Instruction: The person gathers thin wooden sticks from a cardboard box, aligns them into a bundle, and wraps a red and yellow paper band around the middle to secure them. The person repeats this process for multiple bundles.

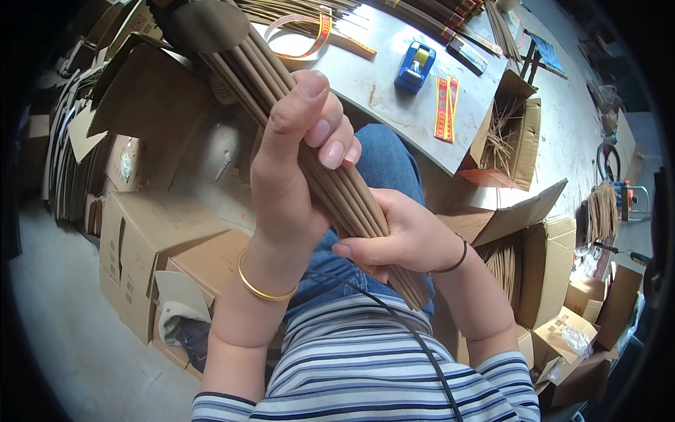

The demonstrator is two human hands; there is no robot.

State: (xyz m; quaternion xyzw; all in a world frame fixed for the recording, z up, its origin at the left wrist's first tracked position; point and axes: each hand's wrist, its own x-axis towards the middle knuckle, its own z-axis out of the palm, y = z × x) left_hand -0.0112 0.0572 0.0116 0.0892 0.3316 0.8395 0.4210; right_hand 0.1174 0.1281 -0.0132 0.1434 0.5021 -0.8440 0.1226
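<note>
A thick bundle of long brown incense sticks (344,197) slants across my lap, from the upper left down to the lower right. My left hand (295,133) is wrapped round its middle, with the thumb pointing up along the sticks. Lower down, my right hand (404,232) grips the same bundle, its thumb lying across the sticks. The lower ends stick out below my right hand. At the bundle's upper end a blurred grey-brown round shape (211,27) covers part of the sticks; I cannot make out what it is.
On the pale table (383,105) ahead are a blue tape dispenser (415,67), red-and-yellow paper strips (445,109), a curled strip (323,32) and more sticks (299,10). Open cardboard boxes with sticks (524,141) stand at right; a closed carton (151,246) stands at left.
</note>
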